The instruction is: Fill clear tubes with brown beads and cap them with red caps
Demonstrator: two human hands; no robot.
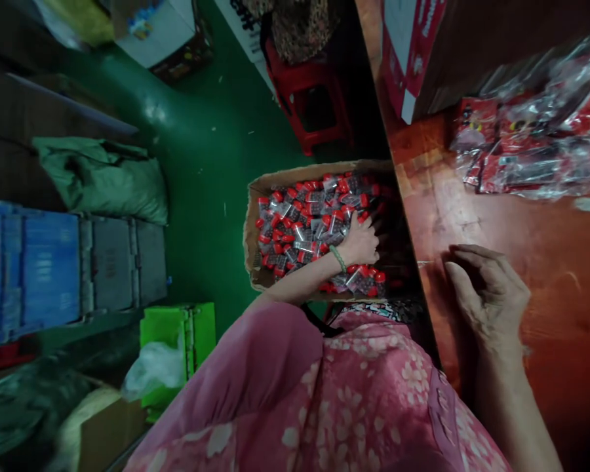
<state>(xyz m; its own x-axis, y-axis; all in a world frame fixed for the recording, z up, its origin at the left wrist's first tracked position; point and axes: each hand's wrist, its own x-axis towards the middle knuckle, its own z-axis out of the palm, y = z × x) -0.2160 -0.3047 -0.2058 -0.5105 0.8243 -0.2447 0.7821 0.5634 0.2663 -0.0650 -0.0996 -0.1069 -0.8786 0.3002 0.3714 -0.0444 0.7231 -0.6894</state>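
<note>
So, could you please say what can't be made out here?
Head view:
Whatever lies under the left hand: covered by it.
Brown cardboard box: right end hidden by orange wooden tabletop.
Red cardboard carton: cut off by top edge.
Red plastic-wrapped packets: details blurred by glare.

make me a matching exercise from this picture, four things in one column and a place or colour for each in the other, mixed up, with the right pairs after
Things:
1. left hand
2. stool
3. right hand
4. bracelet

Places and colours:
a. over the table
b. green
c. among red-capped containers in the box
d. red

Right pairs: 1-c, 2-d, 3-a, 4-b
</note>
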